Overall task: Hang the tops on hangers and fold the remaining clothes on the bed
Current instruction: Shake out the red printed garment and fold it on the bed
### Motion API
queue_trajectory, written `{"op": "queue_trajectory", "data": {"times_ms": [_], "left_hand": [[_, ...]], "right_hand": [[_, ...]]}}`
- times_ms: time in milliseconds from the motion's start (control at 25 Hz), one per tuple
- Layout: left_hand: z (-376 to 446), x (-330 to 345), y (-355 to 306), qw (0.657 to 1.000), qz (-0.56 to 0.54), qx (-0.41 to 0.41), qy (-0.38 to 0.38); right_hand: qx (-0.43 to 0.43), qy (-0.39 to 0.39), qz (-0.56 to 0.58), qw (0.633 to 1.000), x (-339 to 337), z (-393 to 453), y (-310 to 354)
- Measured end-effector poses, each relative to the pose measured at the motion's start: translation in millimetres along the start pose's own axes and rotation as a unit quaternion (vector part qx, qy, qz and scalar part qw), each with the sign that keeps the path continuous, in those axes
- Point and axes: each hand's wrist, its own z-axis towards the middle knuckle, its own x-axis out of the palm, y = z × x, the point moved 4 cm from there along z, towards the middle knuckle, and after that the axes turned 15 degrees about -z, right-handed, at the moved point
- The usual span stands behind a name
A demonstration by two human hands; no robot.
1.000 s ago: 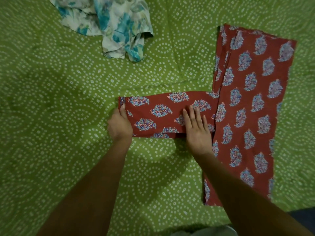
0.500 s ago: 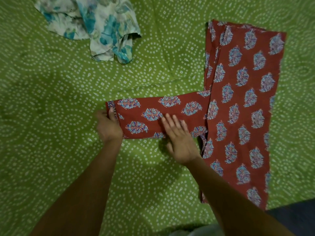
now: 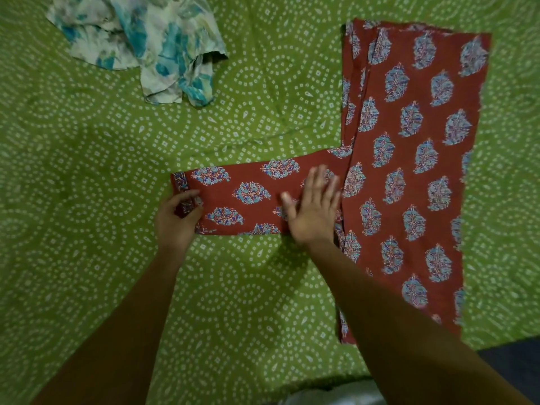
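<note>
My left hand (image 3: 175, 222) has its grip closed on the cuff end of the sleeve (image 3: 251, 200): the thumb lies on top of the cloth and the other fingers curl under the edge, so the end of the sleeve is pinched between them. My right hand (image 3: 314, 211) makes no grip at all. It is flat and open, the fingers straight and a little spread, the palm pressing down on the sleeve near the place where it joins the body of the garment. The fingers look a bit blurred.

The sleeve belongs to the red printed top (image 3: 409, 171), which has blue leaf shapes all over. The sleeve lies flat and stretches to the left from the body. The body is a long folded panel at the right side, running from far to near, and its near end passes under my right forearm.

All this lies on the bed (image 3: 87, 200), which has a green cover with white dotted patterns. At the far left there is a crumpled white and teal floral garment (image 3: 146, 39), well apart from the red top and from both hands.
</note>
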Motion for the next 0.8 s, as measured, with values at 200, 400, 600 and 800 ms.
{"op": "queue_trajectory", "data": {"times_ms": [200, 400, 600, 800], "left_hand": [[-36.2, 92.3, -91.9, 0.990, -0.026, 0.131, 0.037], [-171.6, 270.2, -160.9, 0.874, -0.010, 0.149, 0.462], [-185.1, 308.1, -121.3, 0.919, 0.114, 0.229, 0.301], [-166.7, 302.5, -61.9, 0.809, 0.459, 0.255, 0.263]], "right_hand": [[-0.016, 0.013, 0.432, 0.901, -51.4, -12.0, -10.2], [0.058, 0.194, 0.813, 0.546, -117.8, -26.4, -174.5], [0.246, 0.150, 0.710, 0.643, -81.8, -50.5, -281.7], [0.310, 0.079, 0.739, 0.593, -55.7, -81.2, -321.8]]}}
